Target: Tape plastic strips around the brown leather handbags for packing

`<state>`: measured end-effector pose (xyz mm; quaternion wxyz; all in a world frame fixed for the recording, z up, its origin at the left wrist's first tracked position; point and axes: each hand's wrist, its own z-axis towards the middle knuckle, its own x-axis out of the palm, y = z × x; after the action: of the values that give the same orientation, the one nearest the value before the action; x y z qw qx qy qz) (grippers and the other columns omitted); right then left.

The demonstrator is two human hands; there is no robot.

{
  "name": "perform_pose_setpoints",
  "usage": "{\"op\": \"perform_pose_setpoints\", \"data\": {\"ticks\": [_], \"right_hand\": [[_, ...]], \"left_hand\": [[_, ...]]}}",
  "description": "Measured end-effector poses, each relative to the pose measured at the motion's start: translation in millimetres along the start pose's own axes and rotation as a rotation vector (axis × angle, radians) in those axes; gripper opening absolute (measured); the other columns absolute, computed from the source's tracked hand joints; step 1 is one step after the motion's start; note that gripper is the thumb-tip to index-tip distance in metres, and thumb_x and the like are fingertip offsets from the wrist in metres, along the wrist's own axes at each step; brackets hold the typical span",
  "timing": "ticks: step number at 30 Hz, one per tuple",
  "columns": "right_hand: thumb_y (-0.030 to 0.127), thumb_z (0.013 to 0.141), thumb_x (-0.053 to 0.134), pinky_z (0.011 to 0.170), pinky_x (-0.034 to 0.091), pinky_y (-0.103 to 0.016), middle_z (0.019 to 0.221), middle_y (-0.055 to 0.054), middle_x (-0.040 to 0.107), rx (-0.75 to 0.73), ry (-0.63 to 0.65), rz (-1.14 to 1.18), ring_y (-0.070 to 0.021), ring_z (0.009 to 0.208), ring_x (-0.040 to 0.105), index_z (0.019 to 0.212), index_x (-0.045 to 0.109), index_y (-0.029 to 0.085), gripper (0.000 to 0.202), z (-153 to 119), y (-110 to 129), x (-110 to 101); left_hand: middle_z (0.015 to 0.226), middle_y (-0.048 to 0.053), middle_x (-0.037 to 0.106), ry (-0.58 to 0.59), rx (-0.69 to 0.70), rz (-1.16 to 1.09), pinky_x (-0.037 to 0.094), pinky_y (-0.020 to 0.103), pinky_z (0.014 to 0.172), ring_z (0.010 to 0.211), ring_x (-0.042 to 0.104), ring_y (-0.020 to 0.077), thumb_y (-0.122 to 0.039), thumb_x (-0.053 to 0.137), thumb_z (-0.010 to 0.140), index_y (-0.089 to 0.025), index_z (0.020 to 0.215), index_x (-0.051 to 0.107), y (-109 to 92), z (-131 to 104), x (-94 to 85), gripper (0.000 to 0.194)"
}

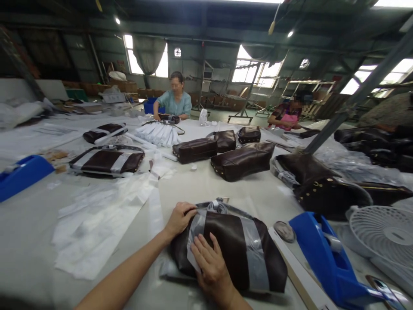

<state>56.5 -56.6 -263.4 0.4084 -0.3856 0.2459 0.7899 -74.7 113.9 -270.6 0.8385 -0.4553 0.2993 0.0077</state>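
Observation:
A dark brown leather bag (226, 232) lies on the table in front of me, with two translucent strips wrapped across it. At the bag's upper left corner, my left hand (180, 218) rests with its fingers bent over the edge near the left strip (197, 224). My right hand (209, 263) lies flat on the bag's left part, fingers spread and touching the same strip. The right strip (254, 249) crosses the bag untouched. A dark handle with a wrapped, clear-covered part (217, 207) runs along the bag's top edge.
Blue tape dispensers (329, 258) (24, 174) stand right and far left. A white fan (383, 234) is at the right. More brown bags (243, 161) and white sheets (97, 224) lie beyond. Two people (176, 101) (288, 114) sit across the table. A slanted metal pole (351, 103) rises at right.

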Motion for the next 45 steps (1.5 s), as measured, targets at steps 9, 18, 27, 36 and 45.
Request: {"op": "perform_pose_setpoints", "data": {"ticks": [9,18,27,36,45], "right_hand": [[0.007,0.079,0.045,0.104,0.041,-0.060,0.119,-0.015,0.067,0.033,-0.079,0.093,-0.0279,0.119,0.059,0.130,0.052,0.014,0.052,0,3,-5],[0.015,0.085,0.045,0.092,0.050,-0.035,0.087,-0.004,0.075,0.129,-0.001,0.315,-0.0181,0.084,0.070,0.092,0.067,0.020,0.024,14,16,-41],[0.040,0.100,0.030,0.081,0.045,-0.040,0.100,-0.015,0.070,0.691,0.287,-0.004,-0.0264,0.092,0.065,0.120,0.057,0.016,0.041,132,-53,-12],[0.043,0.100,0.027,0.098,0.030,-0.051,0.106,-0.014,0.066,0.528,0.426,-0.194,-0.0284,0.103,0.056,0.114,0.058,0.019,0.042,121,-57,33],[0.038,0.101,0.028,0.096,0.032,-0.042,0.100,-0.013,0.068,0.493,0.341,-0.092,-0.0238,0.100,0.058,0.098,0.062,0.017,0.040,119,-61,38]], "left_hand": [[0.151,0.023,0.031,0.405,0.558,0.288,0.021,0.053,0.116,0.141,0.028,0.0327,-0.060,0.063,0.080,-0.011,0.151,0.017,-46,-85,-44.6,0.097],[0.133,0.015,0.058,0.158,0.588,0.385,0.036,0.048,0.112,0.133,0.045,0.0244,-0.022,0.048,0.097,-0.017,0.147,0.031,-35,-130,-12.4,0.053],[0.129,0.011,0.061,0.138,0.586,0.349,0.038,0.042,0.111,0.131,0.047,0.0204,-0.009,0.040,0.095,-0.019,0.138,0.047,-29,-140,-7.1,0.044],[0.132,0.010,0.059,0.208,0.495,0.274,0.032,0.041,0.114,0.134,0.044,0.0191,-0.004,0.035,0.093,-0.018,0.138,0.047,-28,-138,-8.6,0.048],[0.120,0.007,0.068,0.156,0.394,0.176,0.037,0.035,0.107,0.121,0.057,0.0172,-0.016,0.052,0.094,-0.022,0.123,0.059,-32,-132,-8.4,0.030]]}}
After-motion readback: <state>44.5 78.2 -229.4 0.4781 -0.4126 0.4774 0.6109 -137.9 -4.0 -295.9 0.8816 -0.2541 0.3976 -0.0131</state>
